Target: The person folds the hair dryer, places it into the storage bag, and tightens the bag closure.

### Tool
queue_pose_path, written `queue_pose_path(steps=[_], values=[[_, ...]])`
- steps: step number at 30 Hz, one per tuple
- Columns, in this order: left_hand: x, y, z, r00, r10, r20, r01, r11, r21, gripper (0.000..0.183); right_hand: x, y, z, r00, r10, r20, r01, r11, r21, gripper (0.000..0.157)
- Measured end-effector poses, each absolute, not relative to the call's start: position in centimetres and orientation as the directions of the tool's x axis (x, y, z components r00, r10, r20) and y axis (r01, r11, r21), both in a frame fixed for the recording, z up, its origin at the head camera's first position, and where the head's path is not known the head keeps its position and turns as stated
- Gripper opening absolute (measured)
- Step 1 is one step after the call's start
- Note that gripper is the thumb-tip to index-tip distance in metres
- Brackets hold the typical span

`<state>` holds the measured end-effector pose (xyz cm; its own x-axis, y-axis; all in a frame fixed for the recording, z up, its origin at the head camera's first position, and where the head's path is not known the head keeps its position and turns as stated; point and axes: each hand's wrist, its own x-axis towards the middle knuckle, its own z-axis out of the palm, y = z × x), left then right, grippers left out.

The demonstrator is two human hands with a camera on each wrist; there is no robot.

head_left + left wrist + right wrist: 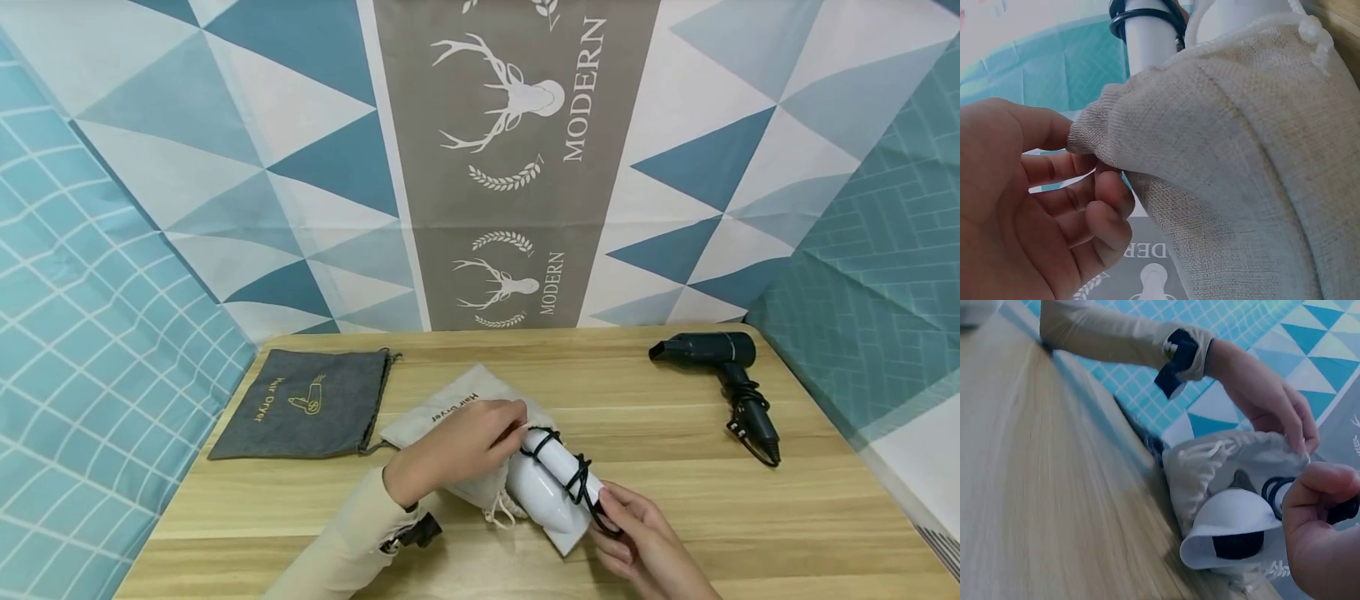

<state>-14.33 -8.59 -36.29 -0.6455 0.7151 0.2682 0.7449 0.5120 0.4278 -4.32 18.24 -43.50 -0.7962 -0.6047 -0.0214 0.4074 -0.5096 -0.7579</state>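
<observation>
A white hair dryer (538,492) with a black cord wound round its handle lies partly inside a beige cloth drawstring bag (480,385) lettered "Hair Dryer". My left hand (468,442) pinches the rim of the bag's mouth between thumb and fingers, as the left wrist view shows close up. Around the lower end of the dryer's handle, my right hand (637,533) grips with thumb and fingers, by the cord. In the right wrist view the dryer's wide nozzle (1232,531) sticks out of the bag's mouth. The dryer's other end is hidden in the cloth.
A dark grey drawstring bag (300,404) with yellow lettering lies flat on the left of the wooden table (600,383). At the back right rests a black hair dryer (712,350), its cord wrapped on the handle. Patterned cloth walls (315,167) stand behind and beside the table.
</observation>
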Motion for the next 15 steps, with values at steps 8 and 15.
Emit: queue_pose_path(steps=[8,15], values=[[-14.3,-8.7,-36.4,-0.644,0.721,0.256,0.742,0.507,0.438,0.024,-4.2,18.2,-42.3,-0.829,-0.481,-0.285,0.475,-0.338,-0.812,0.034],[-14.4,-8.8,-36.4,-0.649,0.729,0.218,0.73,0.514,0.451,0.024,-4.1,18.1,-42.1,-0.833,-0.413,-0.369,0.489,-0.236,-0.84,0.051]])
